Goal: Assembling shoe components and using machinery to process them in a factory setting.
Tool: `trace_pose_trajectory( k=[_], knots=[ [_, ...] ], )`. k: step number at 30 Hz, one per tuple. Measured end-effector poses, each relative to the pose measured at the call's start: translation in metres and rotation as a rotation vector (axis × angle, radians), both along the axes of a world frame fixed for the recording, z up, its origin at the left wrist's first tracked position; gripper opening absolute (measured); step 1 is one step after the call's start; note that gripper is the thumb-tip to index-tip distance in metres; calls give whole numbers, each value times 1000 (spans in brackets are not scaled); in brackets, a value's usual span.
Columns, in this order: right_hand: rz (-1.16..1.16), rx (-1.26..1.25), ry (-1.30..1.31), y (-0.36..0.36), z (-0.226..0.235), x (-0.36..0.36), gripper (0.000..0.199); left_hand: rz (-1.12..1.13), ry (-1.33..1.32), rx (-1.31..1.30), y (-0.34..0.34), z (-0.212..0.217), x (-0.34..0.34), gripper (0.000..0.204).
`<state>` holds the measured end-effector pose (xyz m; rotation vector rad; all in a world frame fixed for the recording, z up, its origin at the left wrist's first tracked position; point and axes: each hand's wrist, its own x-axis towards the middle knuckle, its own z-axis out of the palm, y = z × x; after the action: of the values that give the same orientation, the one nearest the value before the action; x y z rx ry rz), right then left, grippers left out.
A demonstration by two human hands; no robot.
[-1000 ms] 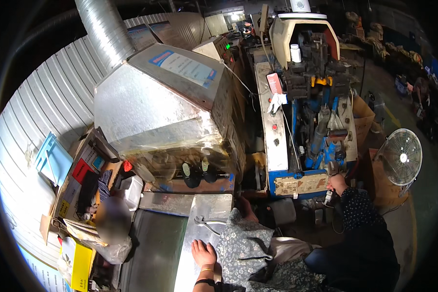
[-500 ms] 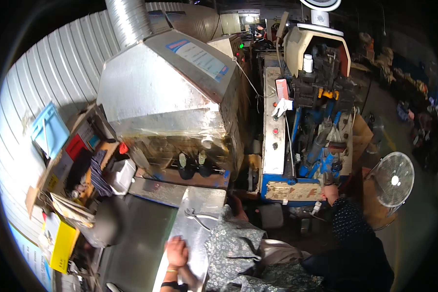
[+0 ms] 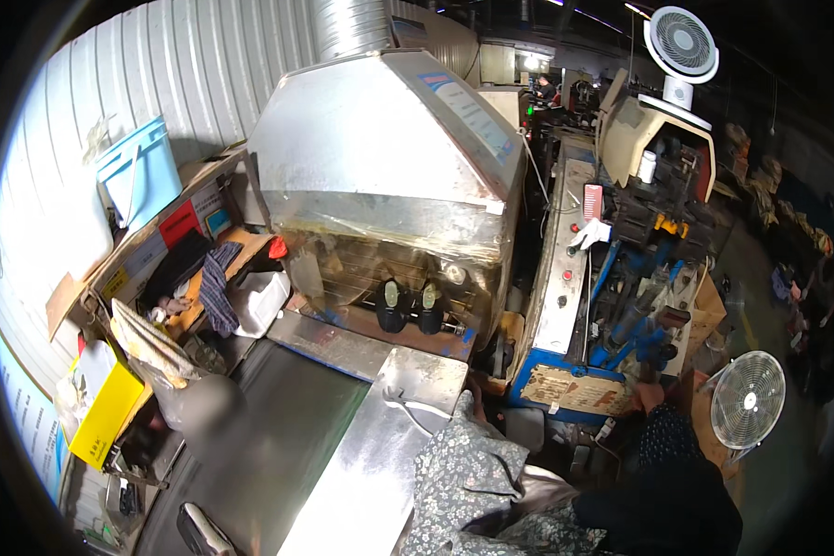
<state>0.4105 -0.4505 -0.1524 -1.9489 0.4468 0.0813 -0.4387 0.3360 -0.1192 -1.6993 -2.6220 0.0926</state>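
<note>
My right hand (image 3: 651, 396), in a dark dotted sleeve, reaches to the front right corner of the blue-framed machine (image 3: 565, 385). Its fingers are mostly hidden against the dark parts there, so I cannot make out a grip. My left hand is out of view. Floral cloth (image 3: 468, 477) spreads in front of me at the lower middle. Left of it lies a bare metal plate (image 3: 361, 491) with pliers (image 3: 412, 408) on its far part. A dark shoe (image 3: 204, 530) with a pale inside rests on the dark belt (image 3: 278, 435) at the lower left.
Two black shoes (image 3: 410, 313) stand under the metal hood (image 3: 371, 139). At left, a cluttered shelf (image 3: 236, 246) carries a light blue bucket (image 3: 144, 176); a yellow box (image 3: 105, 408) sits nearer. A round fan (image 3: 749, 398) stands at right, and a white fan (image 3: 681, 44) tops the machine.
My left hand, earlier over the metal plate, has left the view. The view has shifted, and more of the shoe on the belt shows. My right hand stays at the machine's corner.
</note>
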Motion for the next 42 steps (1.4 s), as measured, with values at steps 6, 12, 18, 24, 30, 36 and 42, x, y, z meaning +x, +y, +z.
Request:
trace_pose_trajectory(
  k=[6,12,18,24,30,36,42],
  knots=[
    [-64,-846,-25,16,3,-6,23,-4,-95,18,0,-15,-6,59],
    [-67,-910,-39,16,3,-11,29,-1,-193,61,1,-18,0,62],
    [398,-1262,-153,-11,-53,18,40,-52,-394,212,-28,10,5,66],
    [21,-696,-80,20,10,-34,51,-309,-1384,258,-96,62,53,69],
    [437,-989,-955,123,96,-129,45,-464,-1767,-160,-179,108,154,68],
    [1406,136,-282,298,163,-187,61,-624,-2032,-415,-246,90,280,70],
    [1230,447,-861,351,241,-231,54,-1414,-1388,-36,-339,149,350,49]
  ],
)
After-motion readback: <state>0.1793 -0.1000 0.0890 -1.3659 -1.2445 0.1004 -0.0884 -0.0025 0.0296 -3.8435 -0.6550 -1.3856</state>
